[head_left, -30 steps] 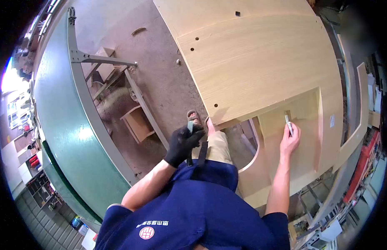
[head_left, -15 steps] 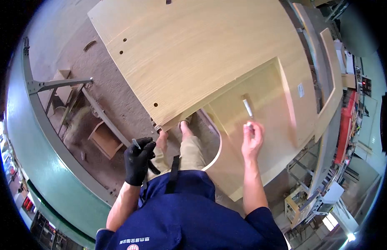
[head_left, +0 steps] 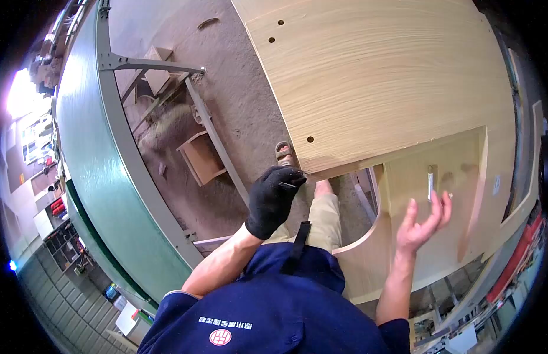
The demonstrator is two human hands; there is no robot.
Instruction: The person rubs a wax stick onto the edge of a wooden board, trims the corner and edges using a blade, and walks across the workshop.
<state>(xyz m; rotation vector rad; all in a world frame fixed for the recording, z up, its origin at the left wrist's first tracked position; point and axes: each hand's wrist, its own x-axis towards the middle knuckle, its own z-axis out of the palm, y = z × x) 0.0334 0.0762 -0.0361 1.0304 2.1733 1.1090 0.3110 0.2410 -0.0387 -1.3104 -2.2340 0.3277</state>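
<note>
My left hand (head_left: 272, 200), in a black glove, is closed at the corner of a large wooden panel (head_left: 380, 76); a thin pale item shows at its fingers, too small to name. My bare right hand (head_left: 424, 227) has its fingers spread over the recessed part (head_left: 403, 189) of the panel and holds nothing. Just beyond its fingertips a white, pen-like stick (head_left: 430, 184) lies in the recess. Dark round holes (head_left: 310, 140) mark the panel's left side. Beside the recess is a rounded cutout, with the floor visible through it.
On the left stands a long green-topped table (head_left: 103, 177) with a grey metal frame. An open wooden box (head_left: 202, 158) sits on the floor beneath it. My sandalled foot (head_left: 283, 152) is by the panel corner. Boards and a red object (head_left: 512, 259) are at the right.
My right hand has let go of the white stick, which now lies in the recess, and its fingers have spread. My gloved left hand has moved to the panel corner. The view has swung about.
</note>
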